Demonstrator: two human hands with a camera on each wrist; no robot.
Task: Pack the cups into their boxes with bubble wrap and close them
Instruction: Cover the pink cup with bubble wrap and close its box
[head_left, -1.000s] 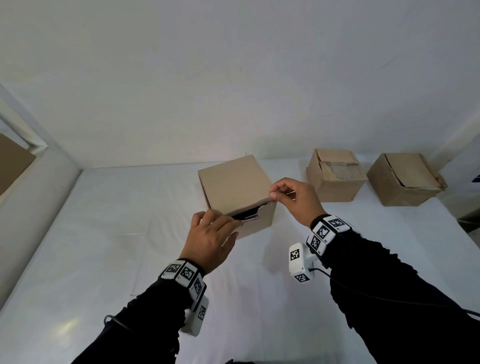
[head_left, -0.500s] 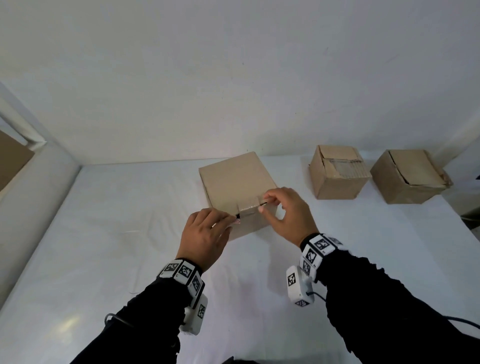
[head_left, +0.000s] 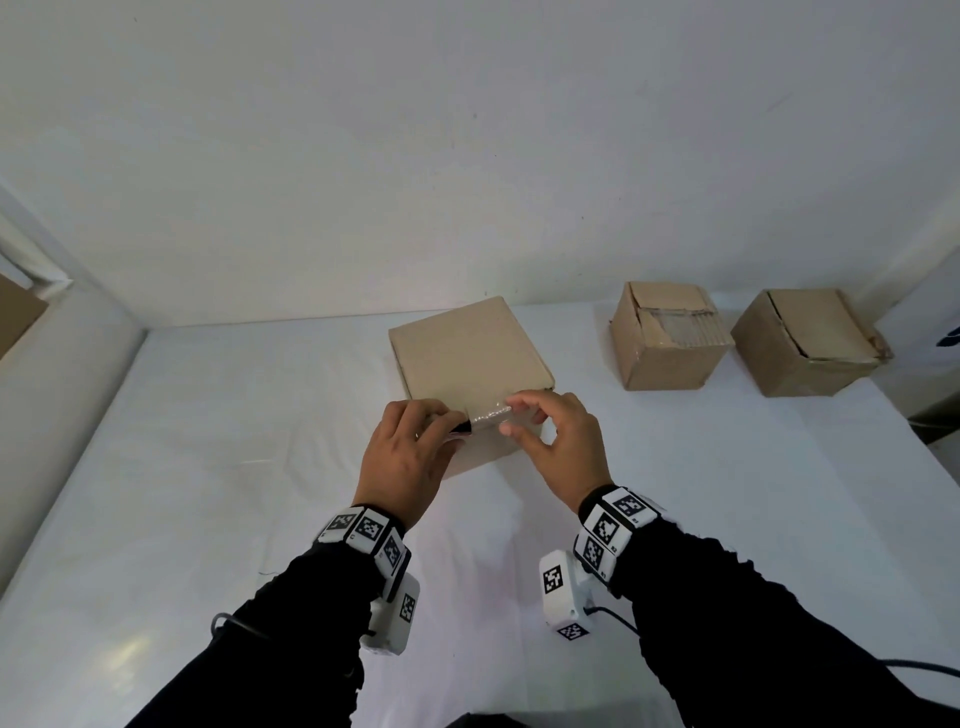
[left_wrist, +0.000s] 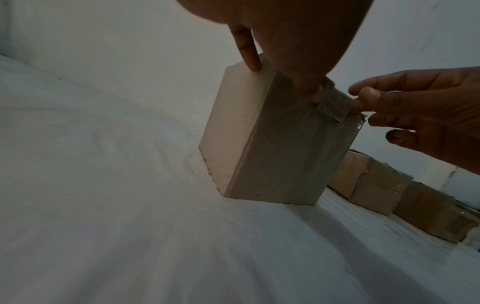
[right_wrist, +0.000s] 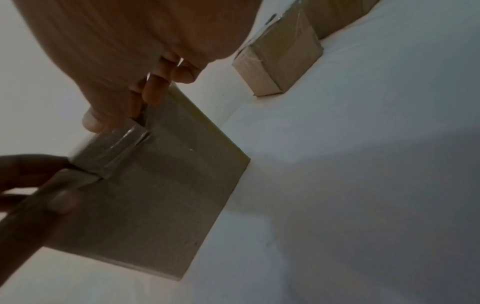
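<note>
A closed brown cardboard box (head_left: 467, 353) stands mid-table on the white cloth. At its front top edge my left hand (head_left: 447, 423) grips a dark tape roll (head_left: 460, 427). My right hand (head_left: 511, 415) pinches the end of a clear tape strip (head_left: 491, 414) between thumb and forefinger. The strip spans the short gap between the hands, over the box's front edge. In the left wrist view a left finger (left_wrist: 249, 55) rests on the box (left_wrist: 272, 144) top, and the tape (left_wrist: 335, 102) lies at the corner. No cup or bubble wrap shows.
Two more closed cardboard boxes stand at the back right, one (head_left: 667, 335) with a torn top and another (head_left: 808, 340) beside it. A white wall runs behind the table, and a padded edge (head_left: 62, 384) borders the left side.
My right hand has moved left from the box's front right corner towards the left hand. A short strip of tape now stretches between them. The left hand has barely moved.
</note>
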